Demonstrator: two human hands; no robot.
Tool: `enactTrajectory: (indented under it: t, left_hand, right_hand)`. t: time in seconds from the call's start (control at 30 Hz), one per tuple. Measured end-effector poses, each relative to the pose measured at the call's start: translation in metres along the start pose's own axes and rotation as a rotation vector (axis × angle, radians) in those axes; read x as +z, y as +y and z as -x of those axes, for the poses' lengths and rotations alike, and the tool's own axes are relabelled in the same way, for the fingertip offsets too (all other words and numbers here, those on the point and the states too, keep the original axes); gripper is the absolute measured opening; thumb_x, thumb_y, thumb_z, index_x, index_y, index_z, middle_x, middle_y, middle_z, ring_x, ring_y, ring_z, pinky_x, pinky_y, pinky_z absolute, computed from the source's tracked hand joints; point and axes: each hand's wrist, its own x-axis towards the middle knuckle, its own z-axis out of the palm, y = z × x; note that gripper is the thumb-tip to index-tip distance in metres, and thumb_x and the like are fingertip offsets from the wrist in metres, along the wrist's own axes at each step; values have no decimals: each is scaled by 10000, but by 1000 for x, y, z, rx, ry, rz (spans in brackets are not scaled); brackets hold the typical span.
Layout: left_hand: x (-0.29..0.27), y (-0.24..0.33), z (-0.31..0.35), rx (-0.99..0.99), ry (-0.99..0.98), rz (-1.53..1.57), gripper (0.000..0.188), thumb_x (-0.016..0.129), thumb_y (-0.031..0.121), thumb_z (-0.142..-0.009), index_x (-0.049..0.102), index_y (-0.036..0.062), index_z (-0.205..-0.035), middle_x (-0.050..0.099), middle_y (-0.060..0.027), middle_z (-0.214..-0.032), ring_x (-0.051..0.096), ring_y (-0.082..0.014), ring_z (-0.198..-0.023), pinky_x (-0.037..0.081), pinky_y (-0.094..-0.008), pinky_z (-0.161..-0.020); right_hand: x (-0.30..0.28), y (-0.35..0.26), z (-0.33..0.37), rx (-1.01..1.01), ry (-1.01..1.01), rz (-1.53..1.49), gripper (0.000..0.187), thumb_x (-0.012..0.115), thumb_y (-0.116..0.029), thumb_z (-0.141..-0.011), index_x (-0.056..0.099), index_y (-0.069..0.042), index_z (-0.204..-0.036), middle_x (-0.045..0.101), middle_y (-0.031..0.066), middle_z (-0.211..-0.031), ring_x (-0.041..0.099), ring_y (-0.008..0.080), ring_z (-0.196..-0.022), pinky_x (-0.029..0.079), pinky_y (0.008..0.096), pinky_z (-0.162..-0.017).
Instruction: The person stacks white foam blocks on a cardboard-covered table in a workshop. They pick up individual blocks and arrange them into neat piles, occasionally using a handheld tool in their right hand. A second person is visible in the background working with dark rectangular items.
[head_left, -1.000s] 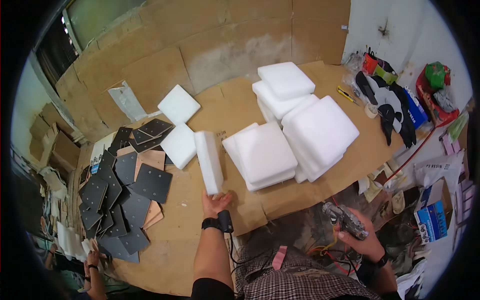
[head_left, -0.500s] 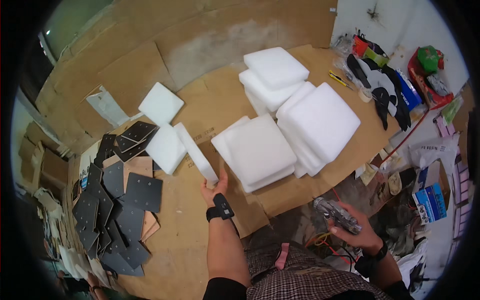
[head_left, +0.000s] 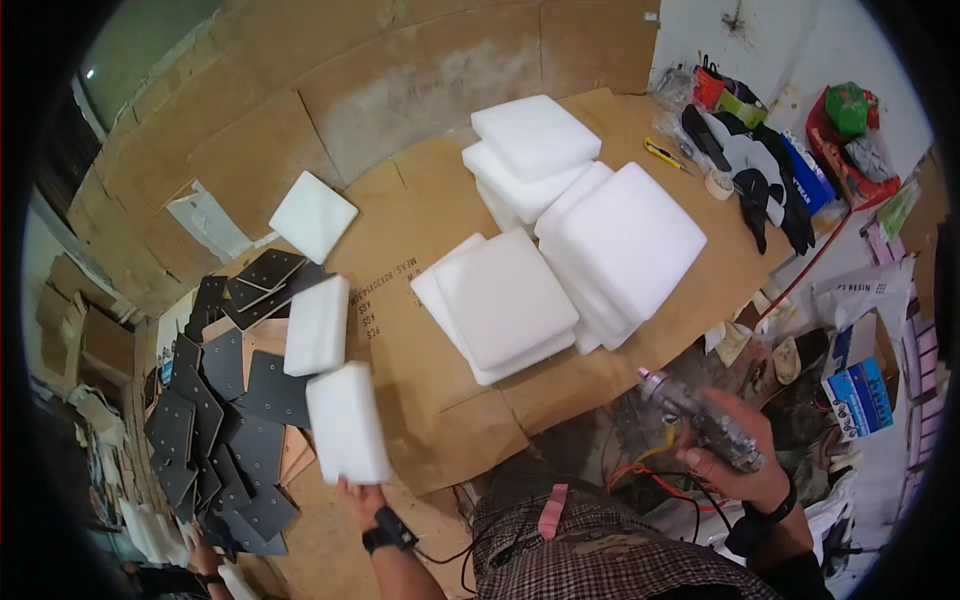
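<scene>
Grasping a white foam block [head_left: 347, 425] by its lower edge in left fingers [head_left: 364, 496], 7–8 o'clock over the worktop [head_left: 415, 400], long axis roughly 12-to-6; clutching a spray gun [head_left: 690, 408] in right fingers [head_left: 712, 471], 4 o'clock, pointed toward 10.

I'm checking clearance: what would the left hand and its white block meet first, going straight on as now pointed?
Likely the second white block, just ahead of the held block in the left hand; whether the blocks touch is unclear in depth.

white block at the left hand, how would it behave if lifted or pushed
The white block is probably light, as the left hand alone holds its near edge. Its flat faces suggest it's fairly stiff and unlikely to roll.
</scene>
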Motion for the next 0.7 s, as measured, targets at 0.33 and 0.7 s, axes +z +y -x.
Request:
enactTrajectory:
  t: [0.33,0.7]
  left_hand:
    - [-51,73,88,554,712,-1102,496,564,260,-859,449,-92,-1188,522,-213,-1175,539,-303,-1036,473,-429,-823]
    - [96,-112,49,389,-324,-1193,319,617,64,-811,537,-23,-1107,571,-64,-992,544,-144,-864,446,-260,-769]
  right_hand:
    - [-27,-4,45,-30,-80,85,502,702,-99,-758,512,21,-1207,660,75,-842,631,134,-739,485,273,-691]
    - [-42,-21,61,-2,-179,166,525,711,-77,-752,508,17,-1227,659,100,-903,633,132,-769,489,280,-703]
